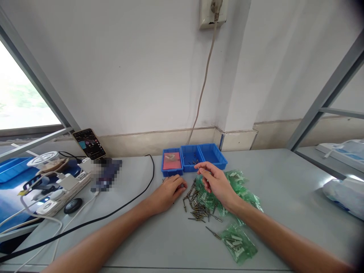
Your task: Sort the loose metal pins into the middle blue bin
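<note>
Beside a loose pile of small metal pins (pixel 199 206) with thicker ends, my left hand (pixel 170 190) rests on the table with its fingers curled in; whatever they hold is hidden. My right hand (pixel 214 181) hovers over green plastic bags (pixel 250 197), just in front of the blue bins. Its thumb and index finger are pinched together, and anything between them is too small to make out. A few pins lie in the middle blue bin (pixel 186 167). The left blue bin (pixel 172 172) holds a red sheet with a small clear packet on it.
Another blue bin (pixel 214 151) stands at the right of the row. A small green bag of parts (pixel 239 244) lies near the front edge. On the left are a power strip (pixel 61 195), a propped phone (pixel 89 144) and a black cable (pixel 127 206) crossing the table.
</note>
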A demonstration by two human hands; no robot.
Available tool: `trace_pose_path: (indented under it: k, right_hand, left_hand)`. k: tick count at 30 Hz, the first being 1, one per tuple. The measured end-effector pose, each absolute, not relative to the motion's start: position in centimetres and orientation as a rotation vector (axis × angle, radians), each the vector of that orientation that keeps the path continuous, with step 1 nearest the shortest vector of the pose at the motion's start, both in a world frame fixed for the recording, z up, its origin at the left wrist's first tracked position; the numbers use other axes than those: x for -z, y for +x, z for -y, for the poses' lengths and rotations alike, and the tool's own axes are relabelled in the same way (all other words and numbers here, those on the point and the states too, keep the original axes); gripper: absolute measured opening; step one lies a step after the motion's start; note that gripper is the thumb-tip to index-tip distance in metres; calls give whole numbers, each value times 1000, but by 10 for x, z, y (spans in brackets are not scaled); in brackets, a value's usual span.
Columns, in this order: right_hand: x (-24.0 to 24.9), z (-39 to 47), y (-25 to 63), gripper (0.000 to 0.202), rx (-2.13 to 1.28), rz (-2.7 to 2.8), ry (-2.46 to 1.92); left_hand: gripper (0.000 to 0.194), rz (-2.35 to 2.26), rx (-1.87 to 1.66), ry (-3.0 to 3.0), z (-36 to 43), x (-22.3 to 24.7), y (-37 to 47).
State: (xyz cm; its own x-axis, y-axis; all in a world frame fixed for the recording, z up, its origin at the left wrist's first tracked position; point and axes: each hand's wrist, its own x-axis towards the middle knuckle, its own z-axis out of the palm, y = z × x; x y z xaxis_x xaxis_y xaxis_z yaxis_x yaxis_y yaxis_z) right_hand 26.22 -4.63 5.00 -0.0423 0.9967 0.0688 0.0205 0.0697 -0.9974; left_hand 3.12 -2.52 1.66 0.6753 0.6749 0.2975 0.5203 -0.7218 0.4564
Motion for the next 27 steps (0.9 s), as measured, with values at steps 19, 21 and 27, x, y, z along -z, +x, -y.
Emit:
trace_pose_path:
  k: [19,21,27]
  right_hand:
    - [-50,46,263,36,-1138,1245,-1141]
    - [-51,46,264,36,-1141,1248,-1143]
    - [-48,45,264,38,-1146,1259,-1139]
  left_hand:
    - [12,-1305,-693,2674,30,-10,30]
    - [11,-1251,-680,2603,27,-10,29]
    - [8,-1122,-692,2434,21,-10,27]
